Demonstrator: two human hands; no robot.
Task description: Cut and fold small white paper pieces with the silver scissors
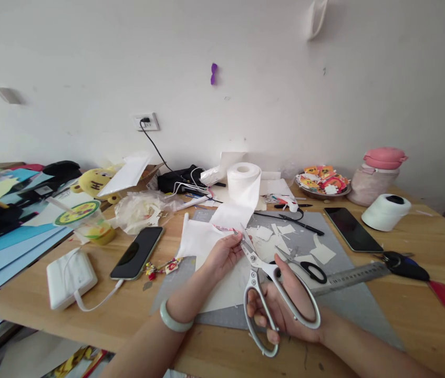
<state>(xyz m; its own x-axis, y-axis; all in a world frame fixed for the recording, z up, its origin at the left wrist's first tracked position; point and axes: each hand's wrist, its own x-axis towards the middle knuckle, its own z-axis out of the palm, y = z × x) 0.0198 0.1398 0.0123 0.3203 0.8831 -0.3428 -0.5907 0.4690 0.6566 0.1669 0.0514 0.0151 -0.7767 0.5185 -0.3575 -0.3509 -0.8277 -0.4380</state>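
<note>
Holding scissors (252,259) near front edge, centre: right hand (289,310) through both loops, blades part-open, presumably for control. Left hand (222,257) pinched nearly closed by the tips, apparently steadying something small, unclear what. Cutting mat (364,310) below, likely protecting wooden surface (100,323). Paper roll (241,186) further back, jar (374,181) toward back right corner, wall socket (152,122) beyond.

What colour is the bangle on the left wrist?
The bangle is pale green, seen best in the head view.

Open left tabletop (84,328) — cable (106,300) (white) behind
</note>
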